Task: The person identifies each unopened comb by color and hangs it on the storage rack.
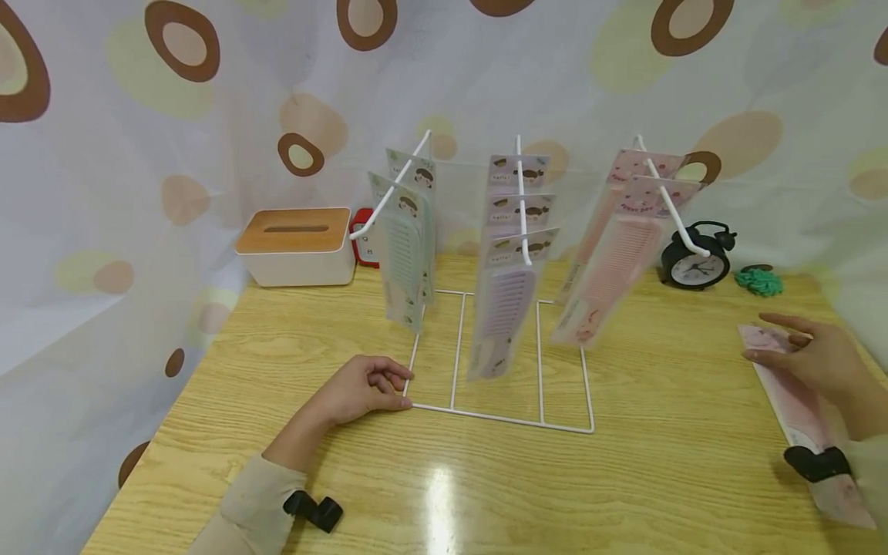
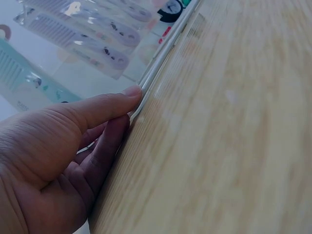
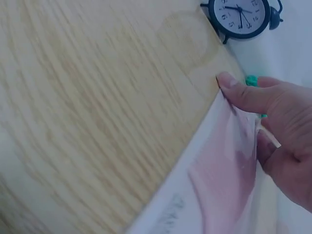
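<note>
My left hand (image 1: 364, 389) pinches the front left corner of a white wire rack (image 1: 499, 418), thumb on the wire in the left wrist view. Three hooks of the rack carry packaged combs: green combs (image 1: 404, 262) on the left, purple combs (image 1: 506, 308) in the middle and pink combs (image 1: 617, 262) on the right. At the far right, my right hand (image 1: 819, 362) grips the top end of another packaged pink comb (image 3: 222, 170), thumb at one edge and fingers at the other. Its lower part passes beneath the right wrist in the head view.
A white tissue box (image 1: 298, 266) with a wooden lid stands at the back left, beside a red clock (image 1: 366, 239) partly hidden by the green combs. A black alarm clock (image 1: 696, 262) and a green bundle (image 1: 759, 281) sit at the back right, before a patterned curtain (image 1: 229, 146).
</note>
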Demonstrator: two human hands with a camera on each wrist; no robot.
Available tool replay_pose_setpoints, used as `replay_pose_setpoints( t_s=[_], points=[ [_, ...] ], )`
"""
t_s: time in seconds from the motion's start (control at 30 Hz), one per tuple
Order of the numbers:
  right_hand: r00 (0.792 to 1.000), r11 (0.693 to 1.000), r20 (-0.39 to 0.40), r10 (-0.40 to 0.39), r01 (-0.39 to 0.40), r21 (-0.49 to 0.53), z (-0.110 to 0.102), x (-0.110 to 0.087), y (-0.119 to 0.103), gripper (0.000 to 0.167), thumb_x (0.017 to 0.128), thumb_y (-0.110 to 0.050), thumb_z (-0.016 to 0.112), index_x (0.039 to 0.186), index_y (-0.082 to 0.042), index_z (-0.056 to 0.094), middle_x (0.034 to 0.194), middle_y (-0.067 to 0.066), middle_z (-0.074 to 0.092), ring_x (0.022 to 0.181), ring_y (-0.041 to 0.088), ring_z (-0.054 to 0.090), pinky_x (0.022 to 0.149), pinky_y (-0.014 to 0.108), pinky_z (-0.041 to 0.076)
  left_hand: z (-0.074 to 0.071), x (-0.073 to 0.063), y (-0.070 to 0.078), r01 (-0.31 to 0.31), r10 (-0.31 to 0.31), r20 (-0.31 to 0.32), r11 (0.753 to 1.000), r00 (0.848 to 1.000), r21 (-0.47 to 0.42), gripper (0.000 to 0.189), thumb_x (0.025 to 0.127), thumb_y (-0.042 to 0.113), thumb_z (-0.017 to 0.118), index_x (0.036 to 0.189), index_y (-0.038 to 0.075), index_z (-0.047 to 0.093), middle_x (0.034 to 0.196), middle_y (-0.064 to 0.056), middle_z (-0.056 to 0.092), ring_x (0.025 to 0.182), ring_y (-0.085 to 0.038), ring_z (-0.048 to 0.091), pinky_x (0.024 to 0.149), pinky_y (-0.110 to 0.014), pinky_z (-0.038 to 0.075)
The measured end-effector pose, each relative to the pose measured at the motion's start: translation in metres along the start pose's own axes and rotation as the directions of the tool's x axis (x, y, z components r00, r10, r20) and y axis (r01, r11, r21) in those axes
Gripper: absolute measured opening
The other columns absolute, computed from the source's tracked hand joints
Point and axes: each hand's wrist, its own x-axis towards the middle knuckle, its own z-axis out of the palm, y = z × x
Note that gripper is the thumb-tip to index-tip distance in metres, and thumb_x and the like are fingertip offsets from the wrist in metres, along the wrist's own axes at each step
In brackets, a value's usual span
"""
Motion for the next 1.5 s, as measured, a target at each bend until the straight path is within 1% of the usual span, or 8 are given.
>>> replay_pose_setpoints(
  t_s=[0.43,0.6,0.77,0.93,1.07,1.17,1.23,1.5],
  points=[
    [0.999,0.989,0.037,0.019,-0.025,0.144,-0.003,-0.013,-0.037,0.078,0.09,-0.051,0.07,0.154,-0.019,0.04,0.163,0.005,0.028,0.146,0.051,0.02,0.122,0.045,0.022,-0.001,0.002,0.0,-0.008,0.008,0.002,1.0,1.0,0.001,0.039,0.081,0.015,0.084,0.115,0.003,0.07,0.093,-0.007,0.066,0.071,-0.011,0.059,0.073,-0.024,0.051],
    [1.0,0.987,-0.005,-0.021,0.021,0.162,-0.014,-0.027,-0.073,0.069,0.091,-0.048,0.07,0.152,-0.03,0.043,0.16,0.0,0.031,0.147,0.045,0.026,0.094,0.011,0.041,0.0,0.001,0.001,-0.005,0.005,0.0,1.0,1.0,-0.002,0.039,0.081,0.015,0.084,0.115,0.004,0.07,0.092,-0.006,0.066,0.071,-0.01,0.059,0.073,-0.024,0.051],
    [0.988,0.946,-0.115,-0.107,0.137,0.295,-0.022,-0.049,-0.117,0.056,0.093,-0.027,0.073,0.146,-0.021,0.054,0.141,-0.011,0.048,0.12,-0.006,0.054,0.067,0.003,0.043,0.0,0.001,0.0,-0.012,0.012,0.001,1.0,1.0,-0.01,0.039,0.08,0.016,0.085,0.114,0.003,0.07,0.092,-0.006,0.065,0.07,-0.01,0.058,0.073,-0.024,0.051],
    [0.917,0.682,-0.259,-0.304,0.399,0.613,-0.025,-0.076,-0.167,0.047,0.084,0.017,0.068,0.129,0.003,0.064,0.114,-0.011,0.066,0.078,-0.003,0.069,0.059,0.014,0.051,0.0,0.0,0.0,-0.002,0.002,-0.007,1.0,1.0,-0.004,0.038,0.079,0.015,0.085,0.113,0.005,0.07,0.092,-0.005,0.066,0.071,-0.011,0.06,0.073,-0.024,0.051],
    [0.782,0.275,-0.443,-0.439,0.586,0.762,-0.028,-0.093,-0.202,0.041,0.076,0.029,0.065,0.117,0.022,0.06,0.106,0.009,0.074,0.077,0.013,0.073,0.065,0.017,0.056,0.0,0.001,0.0,-0.007,0.007,-0.003,1.0,1.0,0.003,0.038,0.08,0.015,0.085,0.113,0.006,0.071,0.093,-0.006,0.066,0.072,-0.012,0.06,0.073,-0.025,0.052],
    [0.677,0.109,-0.528,-0.513,0.661,0.743,-0.033,-0.103,-0.224,0.041,0.077,0.023,0.07,0.115,0.028,0.055,0.106,0.016,0.073,0.077,0.017,0.074,0.068,0.019,0.057,0.0,0.001,-0.001,-0.014,0.014,0.002,1.0,1.0,0.005,0.038,0.08,0.016,0.085,0.114,0.005,0.07,0.093,-0.007,0.065,0.072,-0.012,0.06,0.073,-0.025,0.051],
    [0.641,0.073,-0.545,-0.54,0.681,0.729,-0.036,-0.109,-0.238,0.043,0.078,0.018,0.072,0.115,0.028,0.054,0.106,0.016,0.073,0.078,0.017,0.075,0.068,0.019,0.057,0.0,0.002,-0.002,-0.017,0.017,0.005,1.0,1.0,0.003,0.039,0.08,0.016,0.085,0.114,0.003,0.07,0.093,-0.008,0.066,0.072,-0.012,0.06,0.073,-0.024,0.051],
    [0.618,0.166,-0.581,-0.53,0.747,0.644,-0.041,-0.123,-0.285,0.047,0.075,0.011,0.08,0.114,0.024,0.058,0.103,0.012,0.07,0.068,0.01,0.07,0.061,0.014,0.054,0.0,0.001,-0.002,-0.023,0.023,0.002,1.0,1.0,-0.002,0.04,0.081,0.014,0.084,0.115,0.0,0.069,0.093,-0.011,0.065,0.072,-0.013,0.059,0.072,-0.023,0.051]
  ],
)
